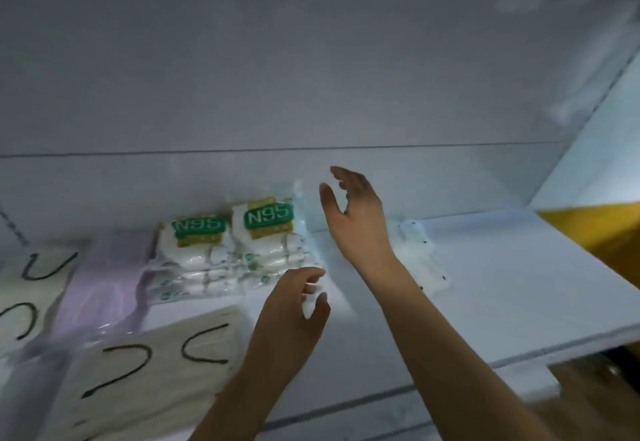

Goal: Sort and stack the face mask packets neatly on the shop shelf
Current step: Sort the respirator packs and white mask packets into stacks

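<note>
Left hand (294, 305) loosely curled, seemingly empty, beside N95 packets (239, 250), right hand (353, 212) spread open above shelf (485, 284)

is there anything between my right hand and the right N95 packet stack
Nothing visible. The right hand hovers open just right of the right N95 stack, with only bare shelf and air between them. The left hand is near its front corner, not between.

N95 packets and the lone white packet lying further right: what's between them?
Head view: the right hand hovers between the N95 packets and white packet; below, bare shelf.
</note>
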Available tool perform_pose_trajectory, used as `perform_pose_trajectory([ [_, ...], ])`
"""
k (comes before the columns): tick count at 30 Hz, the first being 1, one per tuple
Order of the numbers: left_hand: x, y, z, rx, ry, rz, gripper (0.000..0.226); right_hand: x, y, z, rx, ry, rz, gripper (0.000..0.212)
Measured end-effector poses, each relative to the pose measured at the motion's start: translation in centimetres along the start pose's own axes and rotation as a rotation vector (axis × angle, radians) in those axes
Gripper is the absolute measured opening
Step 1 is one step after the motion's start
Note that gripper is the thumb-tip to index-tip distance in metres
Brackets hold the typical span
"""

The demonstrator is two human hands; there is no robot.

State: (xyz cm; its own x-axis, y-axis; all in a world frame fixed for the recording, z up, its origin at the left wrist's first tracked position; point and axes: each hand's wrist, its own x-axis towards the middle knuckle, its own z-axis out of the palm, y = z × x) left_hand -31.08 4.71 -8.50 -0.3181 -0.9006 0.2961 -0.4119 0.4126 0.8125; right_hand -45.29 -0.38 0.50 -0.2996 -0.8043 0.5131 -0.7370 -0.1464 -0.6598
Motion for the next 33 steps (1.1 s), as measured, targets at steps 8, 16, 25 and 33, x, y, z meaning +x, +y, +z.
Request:
perform_pose_trajectory([
  [8,8.4,1.2,14.0,0.052,-0.062,-0.304,0.029,-0.9,19.9,-7.4,-0.584,-0.277,0.5,0.072],
  [16,13.6,2.1,18.5,0.637,-0.15,-0.148,0.076,0.4,28.2,-10.3,-0.256,-0.471,0.529,0.024],
  [25,17.6,3.4,20.4,0.89,-0.356,-0.043,0.048,1.7,31.7,-16.6,0.109,-0.242,0.619,0.023],
  [33,14.8,10.5,20.0,-0.271,0.102,-0.419,0.013,0.8,26.6,-20.2,0.398,0.067,0.527,0.006],
])
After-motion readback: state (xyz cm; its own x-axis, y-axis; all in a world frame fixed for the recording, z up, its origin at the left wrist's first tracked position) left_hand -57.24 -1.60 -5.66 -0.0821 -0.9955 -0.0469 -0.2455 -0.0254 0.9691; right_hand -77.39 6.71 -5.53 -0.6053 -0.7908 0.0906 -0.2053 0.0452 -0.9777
